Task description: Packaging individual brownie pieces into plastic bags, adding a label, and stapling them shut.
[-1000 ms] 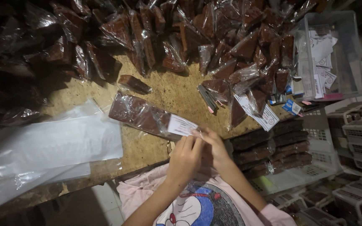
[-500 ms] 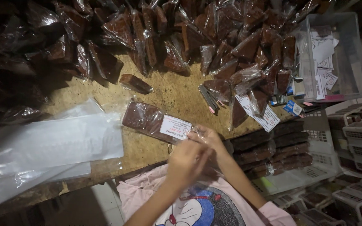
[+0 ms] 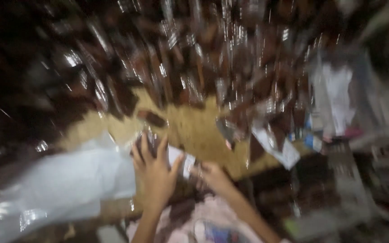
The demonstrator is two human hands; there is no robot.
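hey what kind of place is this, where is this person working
Probably a small packing workshop for snacks, though the picture is blurred. A big heap of clear packets with dark brown contents covers the wooden table, and both hands, left hand and right hand, press on one labelled packet.

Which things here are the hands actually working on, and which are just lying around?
In hand:
left hand spread over a clear packet of brown contents
right hand at the packet's white label

Lying about:
heap of similar brown packets
white plastic sheet
one loose brown piece
clear bin, blurred
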